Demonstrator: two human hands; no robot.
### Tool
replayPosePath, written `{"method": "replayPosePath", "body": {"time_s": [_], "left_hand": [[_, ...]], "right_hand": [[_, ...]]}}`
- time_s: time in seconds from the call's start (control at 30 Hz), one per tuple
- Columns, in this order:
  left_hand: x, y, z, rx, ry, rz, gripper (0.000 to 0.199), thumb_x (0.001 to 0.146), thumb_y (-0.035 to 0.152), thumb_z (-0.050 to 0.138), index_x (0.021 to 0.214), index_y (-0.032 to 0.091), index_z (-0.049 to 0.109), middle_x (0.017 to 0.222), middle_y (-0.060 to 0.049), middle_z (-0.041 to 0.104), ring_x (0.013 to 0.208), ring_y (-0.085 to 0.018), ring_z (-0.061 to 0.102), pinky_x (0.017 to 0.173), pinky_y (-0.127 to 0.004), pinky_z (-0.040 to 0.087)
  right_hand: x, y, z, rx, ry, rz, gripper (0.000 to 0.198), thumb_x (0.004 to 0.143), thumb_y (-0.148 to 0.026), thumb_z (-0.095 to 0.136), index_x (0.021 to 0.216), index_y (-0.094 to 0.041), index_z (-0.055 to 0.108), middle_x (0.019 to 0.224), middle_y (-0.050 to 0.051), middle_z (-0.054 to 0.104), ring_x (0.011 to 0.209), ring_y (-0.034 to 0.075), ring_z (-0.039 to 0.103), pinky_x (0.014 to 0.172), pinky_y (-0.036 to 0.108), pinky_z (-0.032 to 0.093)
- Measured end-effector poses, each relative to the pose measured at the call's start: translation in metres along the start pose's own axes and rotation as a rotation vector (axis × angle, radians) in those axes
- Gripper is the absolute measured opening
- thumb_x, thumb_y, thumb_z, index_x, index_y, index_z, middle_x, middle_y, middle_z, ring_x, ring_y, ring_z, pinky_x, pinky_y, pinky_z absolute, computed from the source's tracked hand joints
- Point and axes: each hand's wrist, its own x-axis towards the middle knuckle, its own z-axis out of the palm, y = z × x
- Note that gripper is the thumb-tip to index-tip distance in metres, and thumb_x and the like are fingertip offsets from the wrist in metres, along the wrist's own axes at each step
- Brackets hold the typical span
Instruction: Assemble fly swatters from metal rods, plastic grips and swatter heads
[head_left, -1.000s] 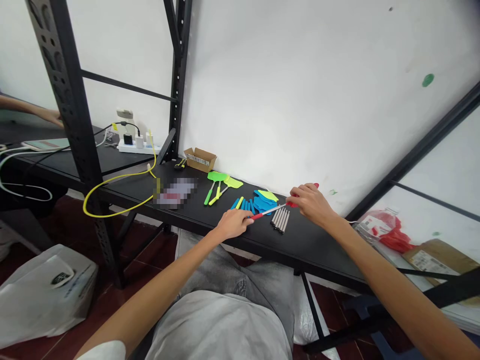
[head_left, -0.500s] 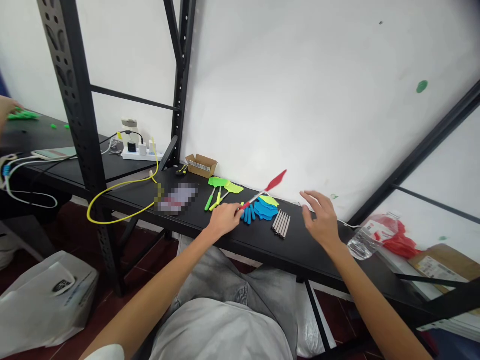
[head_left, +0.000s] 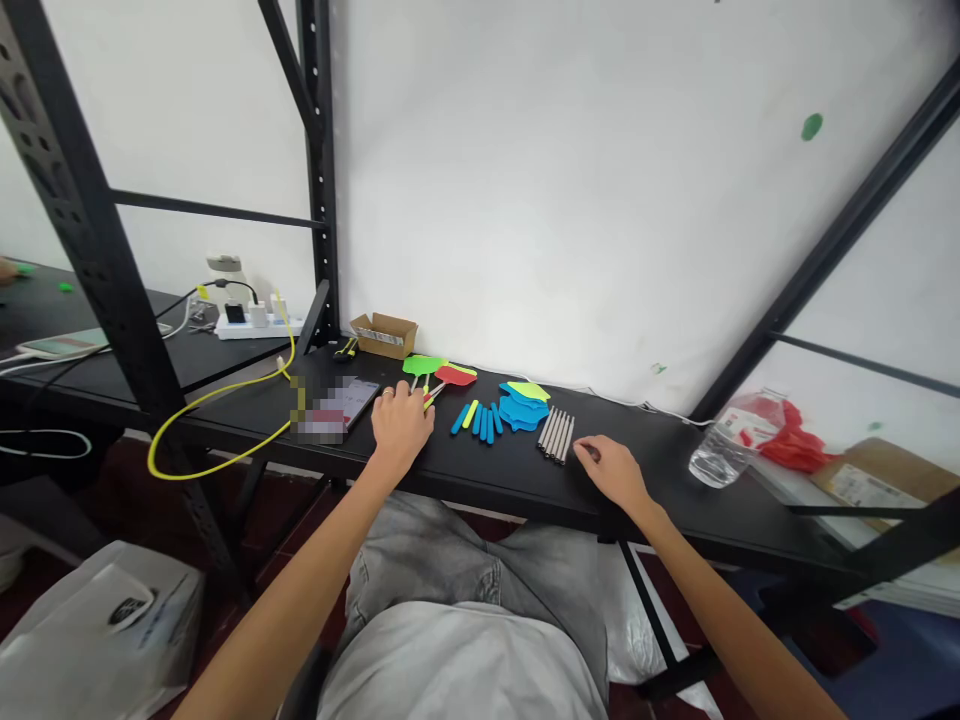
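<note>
My left hand [head_left: 401,425] is closed over the handles of the fly swatters at the left, its fingertips partly hidden. The red fly swatter [head_left: 455,375] lies with its head over a yellow one, beside a green fly swatter [head_left: 424,365]; its handle runs under my hand. My right hand [head_left: 611,470] rests low over the table, fingers loosely bent and nothing visible in them, just right of a row of slim metal rods [head_left: 556,434]. Between my hands lie several blue handle grips [head_left: 486,424], one yellow grip [head_left: 470,414], blue swatter heads [head_left: 523,410] and a yellow swatter head [head_left: 529,391].
A phone-like flat item [head_left: 360,402], partly blurred, lies left of my left hand. Behind it are an open cardboard box [head_left: 384,337] and a yellow cable [head_left: 217,390]. A clear plastic bottle [head_left: 718,462] and red bag [head_left: 799,440] stand right. Black shelf posts [head_left: 97,220] flank the table [head_left: 495,480].
My left hand has moved left and down, bringing the red swatter from mid-air onto the other swatters. My right hand has lowered from the air to beside the metal rods. The view has shifted slightly.
</note>
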Motion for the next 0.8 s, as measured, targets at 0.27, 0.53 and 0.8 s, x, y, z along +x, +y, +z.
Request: {"method": "replayPosePath", "body": {"time_s": [0.27, 0.53, 0.8], "left_hand": [[-0.013, 0.036, 0.01, -0.052, -0.081, 0.171, 0.03, 0.089, 0.037, 0.053, 0.093, 0.017, 0.075, 0.1, -0.016, 0.068, 0.101, -0.034, 0.059, 0.089, -0.046, 0.036], [-0.01, 0.032, 0.009, -0.043, -0.146, 0.108, 0.029, 0.087, 0.031, 0.054, 0.084, 0.013, 0.076, 0.087, -0.018, 0.072, 0.094, -0.034, 0.064, 0.09, -0.046, 0.036], [-0.002, 0.038, -0.021, -0.351, -0.105, 0.149, 0.024, 0.087, 0.036, 0.058, 0.088, 0.02, 0.076, 0.077, -0.007, 0.071, 0.076, -0.023, 0.065, 0.07, -0.032, 0.039]], "right_hand": [[0.039, -0.019, -0.005, -0.058, -0.308, 0.363, 0.037, 0.083, -0.052, 0.057, 0.077, -0.02, 0.075, 0.078, 0.011, 0.073, 0.077, 0.025, 0.069, 0.068, 0.031, 0.047], [0.055, -0.01, -0.007, 0.05, -0.477, 0.414, 0.034, 0.077, -0.039, 0.062, 0.052, -0.017, 0.061, 0.042, 0.003, 0.054, 0.037, 0.013, 0.051, 0.046, 0.025, 0.039], [0.045, -0.004, -0.005, 1.009, -0.128, 0.57, 0.02, 0.078, -0.03, 0.064, 0.065, -0.016, 0.058, 0.056, 0.002, 0.061, 0.041, 0.008, 0.052, 0.041, 0.018, 0.04]]}}
